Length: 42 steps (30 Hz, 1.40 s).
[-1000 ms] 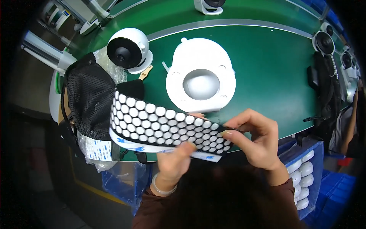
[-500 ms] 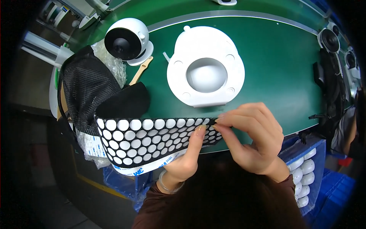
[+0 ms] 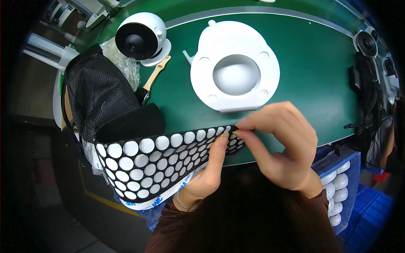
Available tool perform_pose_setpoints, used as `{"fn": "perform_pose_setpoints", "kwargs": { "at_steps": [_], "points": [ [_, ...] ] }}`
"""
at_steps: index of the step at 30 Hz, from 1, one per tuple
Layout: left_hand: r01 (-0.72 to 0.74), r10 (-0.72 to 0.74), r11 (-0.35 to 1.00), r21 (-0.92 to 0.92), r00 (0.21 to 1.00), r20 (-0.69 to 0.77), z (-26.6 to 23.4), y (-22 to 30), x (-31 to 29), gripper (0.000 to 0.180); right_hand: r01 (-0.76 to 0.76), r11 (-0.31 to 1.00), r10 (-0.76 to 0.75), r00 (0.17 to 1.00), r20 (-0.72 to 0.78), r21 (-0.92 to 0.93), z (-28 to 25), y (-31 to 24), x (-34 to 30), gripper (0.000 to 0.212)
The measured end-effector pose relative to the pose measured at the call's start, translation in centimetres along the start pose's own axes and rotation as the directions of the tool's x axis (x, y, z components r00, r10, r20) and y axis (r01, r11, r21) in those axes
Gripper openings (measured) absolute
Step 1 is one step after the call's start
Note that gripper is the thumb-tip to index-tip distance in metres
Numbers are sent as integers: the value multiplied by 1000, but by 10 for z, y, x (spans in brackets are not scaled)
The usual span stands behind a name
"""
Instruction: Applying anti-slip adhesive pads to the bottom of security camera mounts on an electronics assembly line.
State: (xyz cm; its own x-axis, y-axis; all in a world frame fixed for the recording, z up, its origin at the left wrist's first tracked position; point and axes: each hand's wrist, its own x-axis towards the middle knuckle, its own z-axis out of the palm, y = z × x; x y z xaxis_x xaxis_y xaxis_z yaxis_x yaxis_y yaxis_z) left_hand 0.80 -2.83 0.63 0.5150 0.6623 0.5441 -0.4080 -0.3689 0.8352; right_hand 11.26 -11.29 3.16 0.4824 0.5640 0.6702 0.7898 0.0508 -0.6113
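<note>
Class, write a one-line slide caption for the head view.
Left hand and right hand hold a white-dotted black strip at a green table, near a rounded white part.

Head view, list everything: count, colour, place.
Flat dotted mesh strip: 1, black and white, in both hands
Round holed plastic housing: 1, white, table centre
Spherical device: 1, white and black, upper left
Mesh bag: 1, black, left
Wooden-handled tool: 1, tan, right of bag
Crumpled plastic wrap: uncounted, clear, beside bag
Round devices: several, white and black, far right
Lined bin: 1, blue, lower right
Domed parts: several, white, in bin
Smooth tabletop: 1, green, under housing
Left hand: 1, brown-sleeved, thumb on strip
Right hand: 1, brown-sleeved, pinching strip
</note>
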Motion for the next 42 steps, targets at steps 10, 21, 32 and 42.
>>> {"fn": "perform_pose_setpoints", "kwargs": {
  "at_steps": [10, 21, 32, 42],
  "points": [
    [79, -83, 982, 170, 996, 14, -9, 1, -1, 16, -113, 991, 104, 987, 120, 65, -3, -4, 5, 18],
    [182, -183, 983, -8, 982, -51, -23, -14, 11, 34, 107, 979, -98, 994, 57, -176, 2, -18, 11, 20],
    [342, -359, 855, -390, 933, 32, -19, -10, 16, 40, -32, 986, 41, 998, 52, -163, 17, -10, 25, 14],
    [374, -340, 810, -451, 927, 159, -20, -10, 16, 43, -72, 977, 83, 995, 48, -203, 16, -12, 27, 12]
  ]
}}
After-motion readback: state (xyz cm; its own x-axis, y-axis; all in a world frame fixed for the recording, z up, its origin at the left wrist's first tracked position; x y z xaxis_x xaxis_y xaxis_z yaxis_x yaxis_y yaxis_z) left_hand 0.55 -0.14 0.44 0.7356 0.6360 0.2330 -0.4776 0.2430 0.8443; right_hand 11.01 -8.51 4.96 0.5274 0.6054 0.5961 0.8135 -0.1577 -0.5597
